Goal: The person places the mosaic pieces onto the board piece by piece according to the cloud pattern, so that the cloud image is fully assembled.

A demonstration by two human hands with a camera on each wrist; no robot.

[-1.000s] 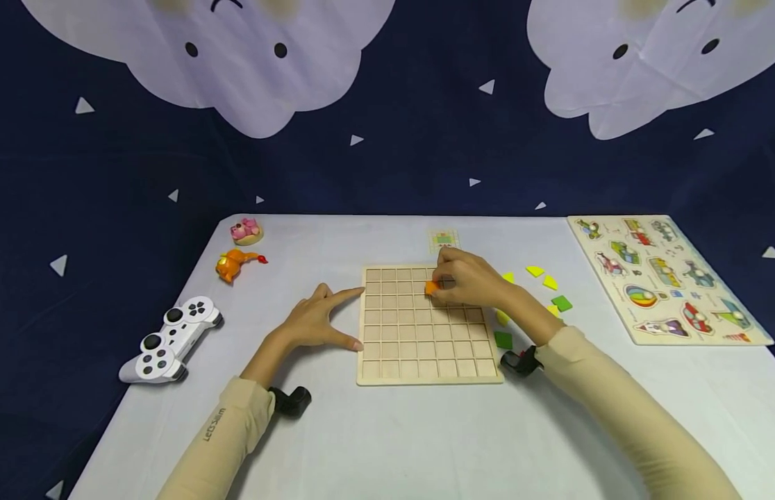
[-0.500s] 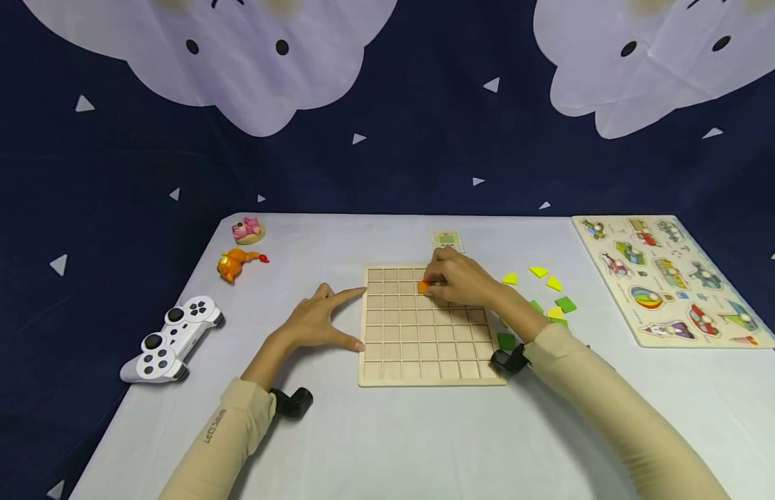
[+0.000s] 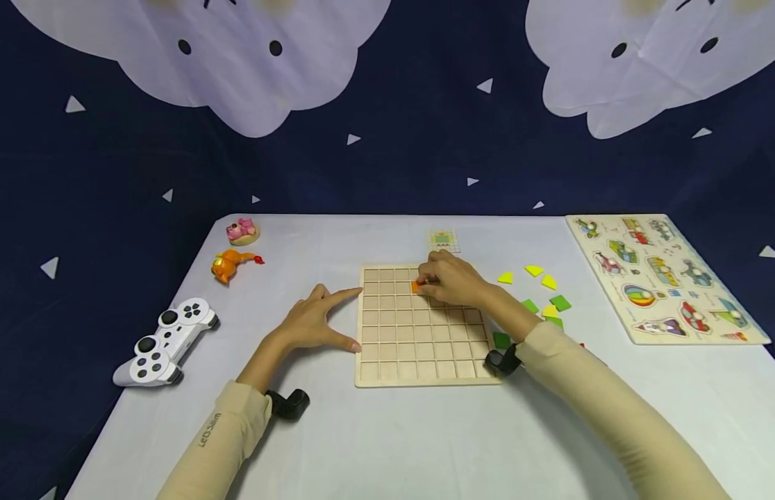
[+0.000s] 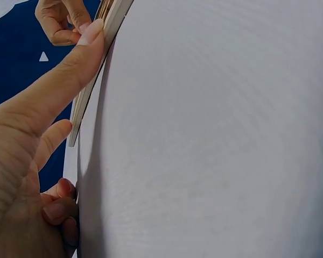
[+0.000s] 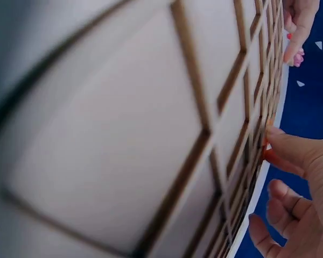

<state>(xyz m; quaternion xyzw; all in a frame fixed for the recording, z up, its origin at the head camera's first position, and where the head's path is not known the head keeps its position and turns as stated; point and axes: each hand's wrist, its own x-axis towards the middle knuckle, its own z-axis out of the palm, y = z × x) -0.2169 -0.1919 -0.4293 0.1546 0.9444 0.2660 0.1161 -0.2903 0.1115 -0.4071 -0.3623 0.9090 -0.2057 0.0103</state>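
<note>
- An orange tile (image 3: 416, 286) is pinched at the fingertips of the right hand (image 3: 453, 281) and is held over a cell in the second row from the far edge of the wooden grid board (image 3: 419, 361), near the middle of that row.
- In the right wrist view the orange tile (image 5: 267, 153) shows only as a sliver under the fingertip, low against the grid's ribs; whether it is already seated in the cell cannot be told.
- The step in hand is judged to be the fitting of this tile into its square; the next move would call for the tile to be squared to the cell walls and pressed flat before the pinch is let go.
- The left hand (image 3: 312, 321) is laid flat on the surface with fingers spread; its forefinger and thumb touch the board's left edge, so the board is braced and nothing is gripped. This is confirmed in the left wrist view, where the fingertip (image 4: 91, 33) is set against the board's rim.
- All other cells in view appear unfilled.
- Loose yellow and green pieces (image 3: 541, 295) lie on the surface just right of the board, behind the right forearm.
- A small pattern card (image 3: 443, 240) lies just beyond the board's far edge.
- Farther out are a vehicle peg puzzle (image 3: 662, 278) at the right, and a white game controller (image 3: 164, 342), an orange toy (image 3: 231, 264) and a pink toy (image 3: 241, 230) at the left.
</note>
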